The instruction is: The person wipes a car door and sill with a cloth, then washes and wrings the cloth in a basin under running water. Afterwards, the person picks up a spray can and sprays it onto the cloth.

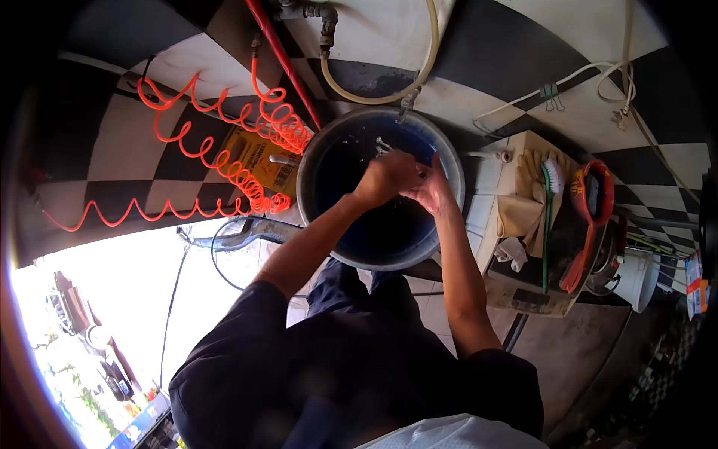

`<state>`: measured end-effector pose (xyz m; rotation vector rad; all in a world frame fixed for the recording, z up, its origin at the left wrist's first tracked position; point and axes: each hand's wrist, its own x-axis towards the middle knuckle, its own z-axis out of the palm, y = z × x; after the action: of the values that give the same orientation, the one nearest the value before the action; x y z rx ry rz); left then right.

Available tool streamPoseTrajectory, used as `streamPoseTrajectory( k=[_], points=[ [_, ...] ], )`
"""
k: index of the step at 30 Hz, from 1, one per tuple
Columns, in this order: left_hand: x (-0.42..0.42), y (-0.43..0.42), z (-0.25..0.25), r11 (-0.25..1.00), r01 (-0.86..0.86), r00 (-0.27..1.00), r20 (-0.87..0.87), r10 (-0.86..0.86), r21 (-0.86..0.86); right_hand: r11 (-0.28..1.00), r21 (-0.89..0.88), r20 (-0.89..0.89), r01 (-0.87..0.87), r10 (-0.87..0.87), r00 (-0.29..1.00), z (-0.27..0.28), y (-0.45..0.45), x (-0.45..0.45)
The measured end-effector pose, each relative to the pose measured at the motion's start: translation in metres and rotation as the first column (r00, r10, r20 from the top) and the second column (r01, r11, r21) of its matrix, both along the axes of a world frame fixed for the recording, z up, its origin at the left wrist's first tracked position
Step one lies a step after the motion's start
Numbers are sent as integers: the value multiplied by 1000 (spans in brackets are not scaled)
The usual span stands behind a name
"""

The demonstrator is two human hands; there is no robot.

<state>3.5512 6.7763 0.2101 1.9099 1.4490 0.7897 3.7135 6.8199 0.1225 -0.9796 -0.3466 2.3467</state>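
Note:
Both my hands meet above a round grey tub that holds dark water. My left hand shows its back, with the fingers curled in against the other hand. Whether anything lies between them is hidden. Touching it on the right is my right hand, its palm turned inward, wet-looking, thumb and fingers stretched apart. White glints or splashes show on the water just beyond the hands. Over the far rim hangs a metal tap, joined to a pale hose.
Coiled orange air hoses hang at the left, beside a yellow box. To the right, a cabinet carries work gloves, a green-handled brush and a red long-handled scoop. A white bucket stands farther right.

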Motion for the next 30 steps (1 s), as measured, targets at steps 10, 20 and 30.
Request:
streamPoseTrajectory(
  k=[10,20,30],
  points=[
    [28,-2,3,857,-415,225,879,420,-304,823,-10,-372,567,-530,762,15,-9,-41],
    [-11,16,-13,868,321,-336,812,478,-378,430,883,33,188,-458,888,92,-20,-57],
    [-16,31,71,319,523,494,586,643,-790,-887,433,138,-163,-114,984,152,-38,-39]
  ],
)
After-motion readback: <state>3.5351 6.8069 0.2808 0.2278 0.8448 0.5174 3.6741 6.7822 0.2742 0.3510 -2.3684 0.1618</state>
